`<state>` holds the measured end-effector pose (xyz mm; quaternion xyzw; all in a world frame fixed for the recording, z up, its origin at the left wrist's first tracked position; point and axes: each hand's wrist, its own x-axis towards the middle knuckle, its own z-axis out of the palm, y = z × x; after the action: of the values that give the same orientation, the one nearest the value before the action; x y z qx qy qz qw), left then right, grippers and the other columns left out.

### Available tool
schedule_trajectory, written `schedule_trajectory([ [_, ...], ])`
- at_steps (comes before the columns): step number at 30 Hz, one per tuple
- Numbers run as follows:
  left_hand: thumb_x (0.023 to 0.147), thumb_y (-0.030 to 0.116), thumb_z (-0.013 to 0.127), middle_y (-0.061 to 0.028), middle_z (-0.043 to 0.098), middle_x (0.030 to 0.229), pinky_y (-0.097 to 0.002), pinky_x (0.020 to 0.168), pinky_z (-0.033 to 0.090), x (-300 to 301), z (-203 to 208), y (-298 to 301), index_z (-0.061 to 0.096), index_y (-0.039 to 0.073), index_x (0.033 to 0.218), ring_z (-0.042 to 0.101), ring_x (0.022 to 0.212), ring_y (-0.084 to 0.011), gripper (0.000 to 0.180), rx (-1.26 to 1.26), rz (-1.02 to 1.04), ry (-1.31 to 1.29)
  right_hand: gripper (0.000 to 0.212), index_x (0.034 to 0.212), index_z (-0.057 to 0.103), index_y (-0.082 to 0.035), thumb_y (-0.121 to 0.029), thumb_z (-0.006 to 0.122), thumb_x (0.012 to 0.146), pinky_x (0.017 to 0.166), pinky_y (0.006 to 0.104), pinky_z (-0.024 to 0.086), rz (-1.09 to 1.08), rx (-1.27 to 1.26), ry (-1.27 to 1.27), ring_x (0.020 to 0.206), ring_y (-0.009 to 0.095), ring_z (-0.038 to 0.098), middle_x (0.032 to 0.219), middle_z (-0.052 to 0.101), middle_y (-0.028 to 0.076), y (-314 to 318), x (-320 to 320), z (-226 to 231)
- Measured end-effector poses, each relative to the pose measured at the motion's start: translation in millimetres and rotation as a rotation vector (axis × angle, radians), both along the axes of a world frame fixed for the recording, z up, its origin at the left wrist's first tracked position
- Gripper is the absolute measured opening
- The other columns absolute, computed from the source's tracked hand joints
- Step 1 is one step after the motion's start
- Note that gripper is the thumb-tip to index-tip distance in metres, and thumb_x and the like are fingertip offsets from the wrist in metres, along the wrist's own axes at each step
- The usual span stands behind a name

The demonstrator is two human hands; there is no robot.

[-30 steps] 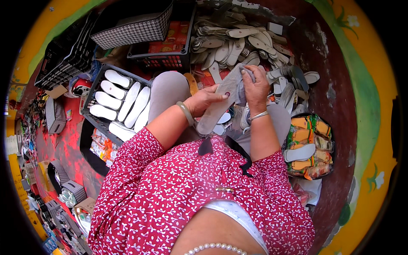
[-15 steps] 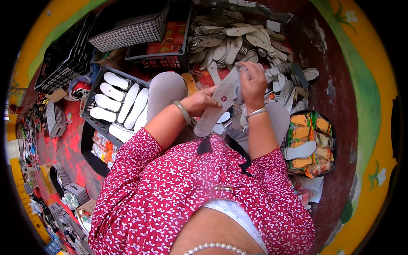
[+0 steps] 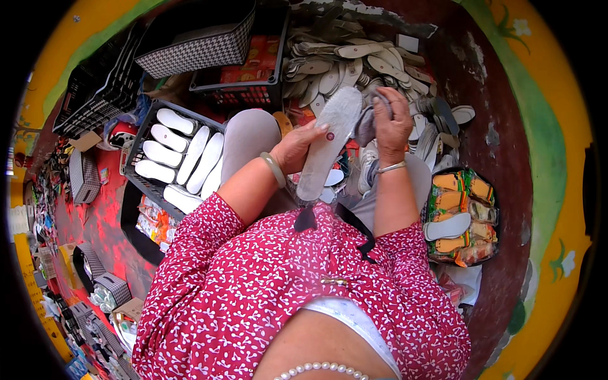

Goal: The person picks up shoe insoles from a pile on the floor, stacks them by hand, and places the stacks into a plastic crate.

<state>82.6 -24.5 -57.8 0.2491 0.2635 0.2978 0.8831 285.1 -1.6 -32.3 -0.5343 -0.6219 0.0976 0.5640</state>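
My left hand (image 3: 297,147) pinches the insole (image 3: 328,140) mid-edge; my right hand (image 3: 391,120) presses a grey cloth (image 3: 366,124) on its toe. At nine o'clock, a crate (image 3: 136,166) holds finished white insoles; at twelve, a pile (image 3: 354,63) waits.

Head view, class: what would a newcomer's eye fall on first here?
A grey insole held up at centre, the left hand gripping its side, the right hand at its top holding a cloth. White insoles fill a black crate to the left; a loose pile lies beyond.
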Motion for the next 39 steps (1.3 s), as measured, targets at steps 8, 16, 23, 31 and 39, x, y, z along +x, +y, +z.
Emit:
schedule_trajectory([
  [8, 0.093, 0.038, 0.046, -0.0096, 0.059, 0.103, -0.0354, 0.078, 0.052, -2, -7, -1, 0.045, 0.008, 0.125, 0.061, 0.088, -0.0197, 0.043, -0.008, 0.099, 0.091, 0.02, 0.092, 0.064, -0.005, -0.003, 0.064, 0.072, 0.081, 0.0355, 0.046, 0.263, -0.052, -0.219, 0.089, 0.028, 0.058, 0.095, 0.062, 0.01, -13, -37, -9],
  [16, 0.097, 0.037, 0.032, -0.0134, 0.06, 0.106, -0.0374, 0.081, 0.05, -11, -28, 22, 0.048, 0.003, 0.122, 0.061, 0.09, -0.0249, 0.045, -0.071, 0.435, -0.055, 0.018, 0.087, 0.064, -0.006, -0.002, 0.064, 0.07, 0.078, 0.034, 0.047, 0.764, -0.201, -0.135, 0.085, 0.027, 0.058, 0.087, 0.062, 0.009, -47, -74, 2],
  [23, 0.098, 0.035, 0.031, -0.0175, 0.057, 0.114, -0.0382, 0.088, 0.048, -13, -18, 24, 0.038, 0.001, 0.13, 0.058, 0.101, -0.0261, 0.048, -0.025, 0.461, -0.197, 0.016, 0.088, 0.064, 0.004, 0.003, 0.059, 0.072, 0.082, 0.0287, 0.047, 1.186, -0.844, 0.446, 0.09, 0.017, 0.06, 0.094, 0.064, 0.009, -41, -25, 27],
  [31, 0.094, 0.029, 0.044, -0.008, 0.061, 0.085, -0.0278, 0.057, 0.053, -7, 12, 11, 0.051, 0.005, 0.108, 0.061, 0.066, -0.0155, 0.028, 0.028, 0.316, 0.055, 0.023, 0.101, 0.058, 0.003, -0.01, 0.059, 0.083, 0.07, 0.0264, 0.051, 0.68, -0.796, 0.956, 0.072, 0.014, 0.061, 0.078, 0.062, 0.009, -21, 6, 4],
  [39, 0.091, 0.025, 0.053, -0.0083, 0.064, 0.1, -0.0237, 0.068, 0.054, -4, 5, 2, 0.042, 0.001, 0.128, 0.064, 0.078, -0.0113, 0.046, 0.034, 0.015, -0.046, 0.073, 0.131, 0.039, -0.001, -0.034, 0.073, 0.076, 0.092, 0.0331, 0.044, 0.839, -0.655, 1.171, 0.107, 0.022, 0.055, 0.12, 0.053, 0.017, -21, -11, 3],
])
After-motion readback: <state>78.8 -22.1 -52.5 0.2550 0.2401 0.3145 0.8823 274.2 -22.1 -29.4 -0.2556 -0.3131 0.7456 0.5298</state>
